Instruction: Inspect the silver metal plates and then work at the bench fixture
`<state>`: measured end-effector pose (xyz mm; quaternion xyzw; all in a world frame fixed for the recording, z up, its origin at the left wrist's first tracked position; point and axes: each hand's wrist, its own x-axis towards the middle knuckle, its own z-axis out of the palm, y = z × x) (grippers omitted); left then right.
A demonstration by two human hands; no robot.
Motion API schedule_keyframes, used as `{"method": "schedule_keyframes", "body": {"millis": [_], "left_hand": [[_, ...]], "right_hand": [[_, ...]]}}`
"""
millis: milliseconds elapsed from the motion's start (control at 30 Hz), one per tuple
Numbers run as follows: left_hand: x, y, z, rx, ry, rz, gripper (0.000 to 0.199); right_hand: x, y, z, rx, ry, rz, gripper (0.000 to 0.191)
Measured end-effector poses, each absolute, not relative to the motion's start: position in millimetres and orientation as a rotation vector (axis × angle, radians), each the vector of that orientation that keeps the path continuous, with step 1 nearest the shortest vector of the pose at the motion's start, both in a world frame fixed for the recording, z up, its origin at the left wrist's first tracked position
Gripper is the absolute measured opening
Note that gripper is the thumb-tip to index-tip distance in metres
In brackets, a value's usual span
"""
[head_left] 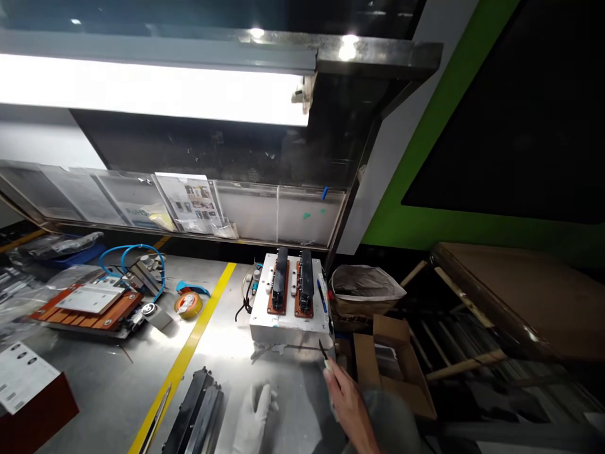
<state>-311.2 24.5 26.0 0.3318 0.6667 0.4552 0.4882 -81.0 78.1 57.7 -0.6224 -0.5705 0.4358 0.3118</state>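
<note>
My right hand (346, 402) is at the lower middle right, fingers closed round a thin dark pointed tool (323, 350) whose tip points up toward the fixture. Just beyond it stands the white fixture block (288, 331), with two long black parts (280, 277) (306, 280) seated side by side on orange-brown bases. A blue pen (322, 296) lies along the block's right side. More long black parts (191, 407) rest on the metal table at the front. Beside them lies a white glove (253, 419). My left hand does not show.
Yellow tape (196, 334) crosses the metal table (108, 378). Left are an orange fixture (92, 306) with blue tubing, a tape roll (188, 305) and a red-brown box (40, 403). Open cartons (368, 366) and a lined bin (363, 309) stand right. A lamp (155, 88) hangs above.
</note>
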Motion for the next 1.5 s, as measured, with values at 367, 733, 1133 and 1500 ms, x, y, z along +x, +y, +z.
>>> {"method": "schedule_keyframes", "body": {"millis": [367,733,1133,1500], "left_hand": [[-303,254,178,1.927,2.067,1.043,0.042],[-290,285,168,1.838,2.18,0.874,0.042],[-290,283,172,1.828,2.224,0.784,0.044],[-291,284,169,1.785,2.208,0.735,0.045]], "right_hand": [[-121,268,184,-1.317,-2.114,0.439,0.048],[-176,315,203,-1.555,-2.462,0.119,0.042],[-177,323,190,-1.481,-2.52,0.034,0.04],[-182,327,199,-1.508,-2.552,0.092,0.041]]}}
